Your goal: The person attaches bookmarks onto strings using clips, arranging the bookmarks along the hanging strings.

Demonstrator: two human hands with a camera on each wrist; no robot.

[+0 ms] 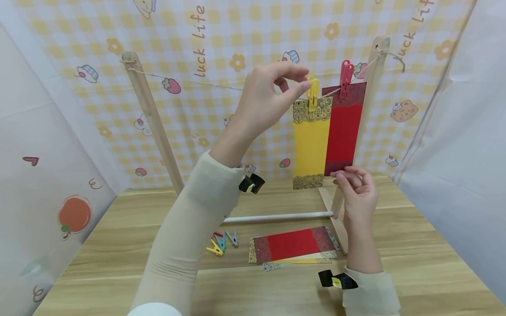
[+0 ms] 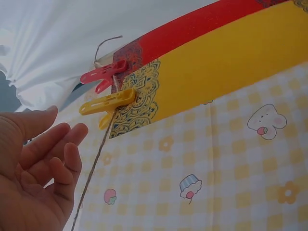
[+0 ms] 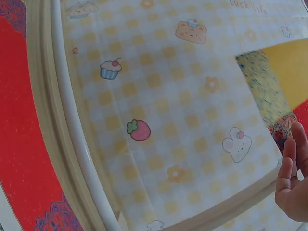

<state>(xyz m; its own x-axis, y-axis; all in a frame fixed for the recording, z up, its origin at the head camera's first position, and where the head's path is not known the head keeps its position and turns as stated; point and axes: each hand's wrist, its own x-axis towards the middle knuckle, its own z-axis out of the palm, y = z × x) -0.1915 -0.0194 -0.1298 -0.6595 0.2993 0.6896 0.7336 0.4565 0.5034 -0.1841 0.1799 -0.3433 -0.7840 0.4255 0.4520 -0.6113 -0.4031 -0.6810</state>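
Observation:
A yellow card (image 1: pixel 311 142) with patterned ends hangs from a string, held by a yellow clothespin (image 1: pixel 313 94). Behind it and to the right, a red card (image 1: pixel 344 136) hangs under a red clothespin (image 1: pixel 345 79). Beside the yellow clothespin is my left hand (image 1: pixel 272 96); the left wrist view shows a gap between its loosely bent fingers (image 2: pixel 57 139) and the clothespin (image 2: pixel 108 102). My right hand (image 1: pixel 359 193) is at the lower end of the red card, below the yellow one, its fingers (image 3: pixel 286 168) fairly straight. Whether they touch the card is unclear.
The string (image 1: pixel 189 82) spans two wooden posts (image 1: pixel 152 118), with a white rod (image 1: pixel 276 217) low between them. Several clothespins (image 1: pixel 219 242) lie on the wooden table (image 1: pixel 118 259). A stack of cards (image 1: pixel 290 245), a red one on top, lies in front of the rod.

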